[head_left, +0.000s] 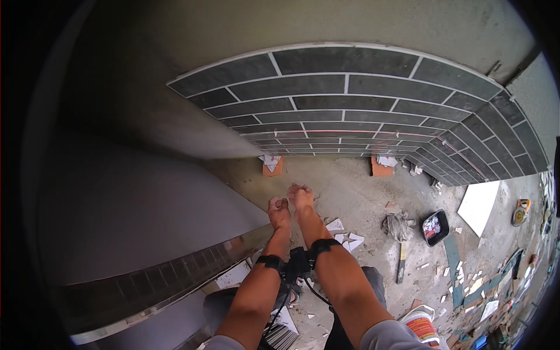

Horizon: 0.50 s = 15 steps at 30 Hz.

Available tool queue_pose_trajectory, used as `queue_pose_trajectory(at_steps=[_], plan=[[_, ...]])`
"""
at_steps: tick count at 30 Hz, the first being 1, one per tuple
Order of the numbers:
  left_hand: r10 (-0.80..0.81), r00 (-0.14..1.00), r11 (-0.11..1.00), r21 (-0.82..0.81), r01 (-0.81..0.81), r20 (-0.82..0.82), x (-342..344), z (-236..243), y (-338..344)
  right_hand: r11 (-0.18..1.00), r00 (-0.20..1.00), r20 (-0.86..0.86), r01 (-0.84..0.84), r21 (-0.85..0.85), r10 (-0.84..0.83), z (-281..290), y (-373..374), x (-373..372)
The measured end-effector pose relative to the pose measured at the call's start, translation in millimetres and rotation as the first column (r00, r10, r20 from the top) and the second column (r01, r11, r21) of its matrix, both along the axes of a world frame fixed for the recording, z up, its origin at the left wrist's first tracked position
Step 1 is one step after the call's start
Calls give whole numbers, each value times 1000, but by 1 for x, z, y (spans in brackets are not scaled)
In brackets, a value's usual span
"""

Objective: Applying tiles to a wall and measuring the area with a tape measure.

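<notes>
My left hand (279, 211) and my right hand (302, 197) are side by side over the floor, just short of a dark grey tiled wall (344, 84). Fingers on both hands are curled in; whether anything small is between them I cannot make out. Pale joints run between the tiles, and a thin reddish line crosses the lower rows. Under the wall's bottom edge stand an orange block (272, 170) and a second orange block (381, 170), each topped with white pieces. Black straps circle both forearms, with a small dark box (299, 262) and cables between them.
A large grey panel (151, 216) slopes along the left. To the right lie a crumpled rag (399, 226), a flat tool (401, 262), a black tub (442, 220) with small pieces, and a white board (479, 205). A white bucket (421, 326) stands low right amid scattered offcuts.
</notes>
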State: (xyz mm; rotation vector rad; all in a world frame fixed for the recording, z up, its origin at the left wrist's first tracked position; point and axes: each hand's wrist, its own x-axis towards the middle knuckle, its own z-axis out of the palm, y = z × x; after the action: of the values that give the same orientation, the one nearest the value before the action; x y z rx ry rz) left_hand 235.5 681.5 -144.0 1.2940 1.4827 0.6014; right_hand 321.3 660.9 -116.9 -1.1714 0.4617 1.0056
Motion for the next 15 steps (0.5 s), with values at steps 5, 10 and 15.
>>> queue_pose_trajectory(at_steps=[5,10,15], plan=[[11,972,996,79,-30,233,-24,-124,77,999,999,32,42,-18,-42,-69,97,6],[257,173,780,-310,544,951,3,-165,66,882,930,309,-31,-470,198,-125,123,27],[68,474,834,-311,456,878,-35,-175,20,416,97,438,-544,-729,894,-95,148,29]])
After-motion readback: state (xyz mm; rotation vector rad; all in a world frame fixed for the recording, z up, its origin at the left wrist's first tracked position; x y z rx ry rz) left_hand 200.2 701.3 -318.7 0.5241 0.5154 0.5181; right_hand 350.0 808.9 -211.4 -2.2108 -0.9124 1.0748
